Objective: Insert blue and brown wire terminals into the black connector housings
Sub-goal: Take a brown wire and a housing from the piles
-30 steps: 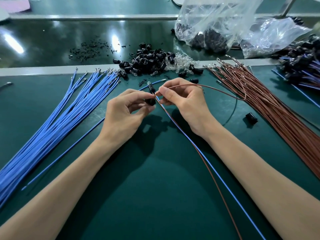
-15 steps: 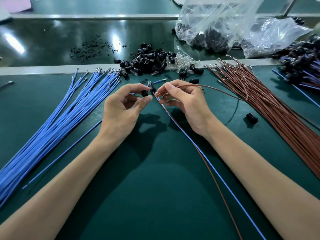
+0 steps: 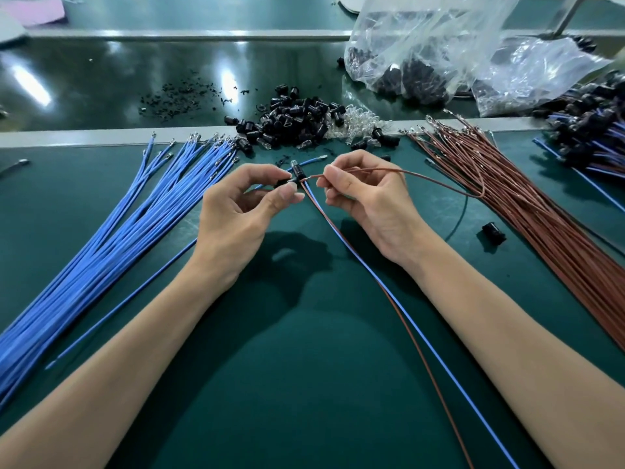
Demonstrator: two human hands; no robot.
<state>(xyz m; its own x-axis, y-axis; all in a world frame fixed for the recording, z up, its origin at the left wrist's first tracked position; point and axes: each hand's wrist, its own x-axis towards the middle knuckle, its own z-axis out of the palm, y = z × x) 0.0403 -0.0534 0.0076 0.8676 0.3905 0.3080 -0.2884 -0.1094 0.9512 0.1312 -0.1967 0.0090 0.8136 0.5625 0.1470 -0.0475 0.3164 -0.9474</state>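
Observation:
My left hand pinches a black connector housing between thumb and forefinger. A second black housing stands just above it, with a blue wire and a brown wire running from it toward me. My right hand pinches the end of a loose brown wire, its metal terminal pointing left at the housings. A single blue wire lies on the mat under my left hand, its terminal end showing past my fingers.
A bundle of blue wires fans out at the left, a bundle of brown wires at the right. Black housings are heaped at the back, with plastic bags behind. One stray housing lies right; finished assemblies far right.
My left hand has lifted the housing slightly and turned it. My right hand has drawn the brown wire's tip out to the right, so the terminal is now visible between the hands.

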